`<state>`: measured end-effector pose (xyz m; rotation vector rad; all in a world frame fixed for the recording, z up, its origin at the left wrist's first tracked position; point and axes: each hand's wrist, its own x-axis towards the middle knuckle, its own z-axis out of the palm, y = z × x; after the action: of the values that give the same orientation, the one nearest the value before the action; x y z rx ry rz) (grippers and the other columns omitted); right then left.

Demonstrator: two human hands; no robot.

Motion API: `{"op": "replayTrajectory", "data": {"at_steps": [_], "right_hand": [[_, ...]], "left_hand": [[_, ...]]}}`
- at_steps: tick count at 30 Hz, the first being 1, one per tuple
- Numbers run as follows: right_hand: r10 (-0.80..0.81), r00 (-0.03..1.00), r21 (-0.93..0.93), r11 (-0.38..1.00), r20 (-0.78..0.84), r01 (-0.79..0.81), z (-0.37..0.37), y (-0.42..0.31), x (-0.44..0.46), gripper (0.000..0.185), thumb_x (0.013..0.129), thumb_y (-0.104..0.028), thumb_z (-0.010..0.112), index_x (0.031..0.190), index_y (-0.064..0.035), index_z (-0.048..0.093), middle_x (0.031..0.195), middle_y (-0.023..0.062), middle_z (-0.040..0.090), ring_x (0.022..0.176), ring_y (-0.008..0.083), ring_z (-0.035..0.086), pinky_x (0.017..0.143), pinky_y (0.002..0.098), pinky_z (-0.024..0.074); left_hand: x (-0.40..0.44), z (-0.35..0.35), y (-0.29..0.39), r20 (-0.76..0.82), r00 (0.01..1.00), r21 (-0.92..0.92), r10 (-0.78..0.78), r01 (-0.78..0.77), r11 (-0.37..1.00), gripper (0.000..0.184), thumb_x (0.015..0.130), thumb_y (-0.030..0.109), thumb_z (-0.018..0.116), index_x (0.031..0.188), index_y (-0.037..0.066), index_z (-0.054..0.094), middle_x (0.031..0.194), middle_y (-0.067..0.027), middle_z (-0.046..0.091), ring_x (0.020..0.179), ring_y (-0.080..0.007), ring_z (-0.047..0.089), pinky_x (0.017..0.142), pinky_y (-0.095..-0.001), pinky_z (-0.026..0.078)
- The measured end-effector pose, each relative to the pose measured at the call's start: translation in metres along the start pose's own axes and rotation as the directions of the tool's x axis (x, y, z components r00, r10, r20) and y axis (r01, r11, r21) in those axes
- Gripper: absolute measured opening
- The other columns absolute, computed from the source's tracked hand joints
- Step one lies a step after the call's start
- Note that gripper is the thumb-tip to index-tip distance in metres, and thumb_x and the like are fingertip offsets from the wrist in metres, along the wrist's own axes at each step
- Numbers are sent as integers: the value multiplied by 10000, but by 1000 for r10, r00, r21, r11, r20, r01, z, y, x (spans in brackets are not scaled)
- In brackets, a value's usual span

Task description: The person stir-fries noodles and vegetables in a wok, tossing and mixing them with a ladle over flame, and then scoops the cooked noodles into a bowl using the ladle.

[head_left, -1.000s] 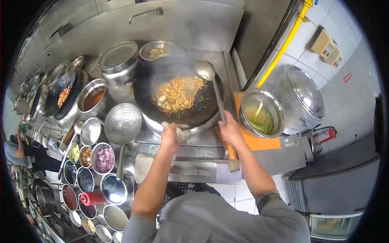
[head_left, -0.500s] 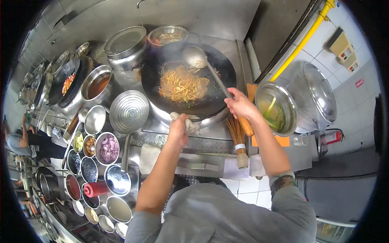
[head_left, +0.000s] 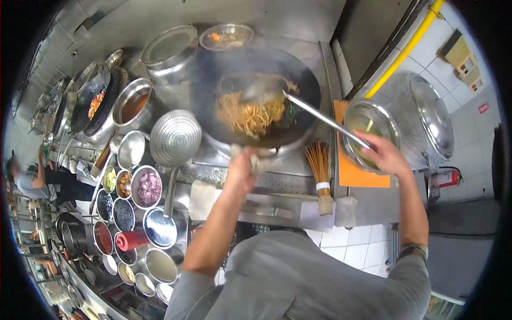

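A dark wok (head_left: 205,106) sits on the stove with brown noodles (head_left: 250,117) in it, smeared by motion and steam. My left hand (head_left: 241,172) is closed round a pale cloth (head_left: 261,162) at the wok's near rim; the part gripped under the cloth is hidden. My right hand (head_left: 385,153) is closed on the handle end of a long ladle (head_left: 322,118), to the right of the wok. The ladle's shaft slants down leftward into the wok, and its bowl is a blur among the noodles.
Right of the wok stand a steel bowl (head_left: 393,128) with green stalks and an orange board (head_left: 368,177). A bamboo brush (head_left: 319,165) lies in front. To the left are a perforated strainer (head_left: 176,138), several ingredient bowls and a red bottle (head_left: 132,240). Another person (head_left: 34,184) stands far left.
My right hand has moved right with the ladle, whose bowl has dropped from above the wok into the noodles. The noodles have shifted and blurred. My left hand stays at the rim.
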<state>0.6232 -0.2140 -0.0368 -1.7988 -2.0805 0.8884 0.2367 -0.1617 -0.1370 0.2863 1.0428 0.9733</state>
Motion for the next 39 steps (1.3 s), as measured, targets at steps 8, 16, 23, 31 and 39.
{"op": "replayTrajectory", "data": {"at_steps": [8,16,23,31,39], "right_hand": [[-78,997,-165,984,-27,72,12,-10,17,571,922,-32,671,1464,-185,581,1224,148,729,1057,297,710,918,378,540],[154,979,254,949,136,-185,-11,8,-25,599,889,19,701,1441,-196,613,1244,163,721,1042,308,728,923,400,557],[-47,993,-325,946,-110,9,28,-35,7,510,931,-133,685,1432,-197,612,1198,181,722,1007,355,715,872,405,560],[0,1000,-115,993,30,4,-9,-34,-6,513,915,-126,691,1418,-202,628,1256,183,703,1072,347,695,893,405,563],[-119,957,-184,980,-263,72,34,-22,-33,544,929,-55,668,1451,-191,596,1094,122,725,963,272,706,851,398,555]], "left_hand": [[9,-27,-32,168,986,35,21,-28,999,286,979,127,479,1156,-67,591,1162,-240,670,1030,-328,701,840,-462,613],[-64,-46,-34,139,987,-95,-78,92,991,312,962,93,499,1216,-87,526,1235,-271,649,1052,-357,703,861,-477,627],[6,-50,-54,174,984,55,35,-45,998,348,980,167,490,1226,-49,607,1238,-250,670,1069,-351,704,863,-464,600],[-56,-15,-1,135,991,-52,-24,31,998,165,971,92,456,1067,-3,551,1113,-213,695,880,-320,722,766,-436,610],[-56,-59,-60,84,994,119,77,-87,989,363,963,125,500,1277,-50,551,1233,-248,667,1064,-362,706,878,-451,605]]}}
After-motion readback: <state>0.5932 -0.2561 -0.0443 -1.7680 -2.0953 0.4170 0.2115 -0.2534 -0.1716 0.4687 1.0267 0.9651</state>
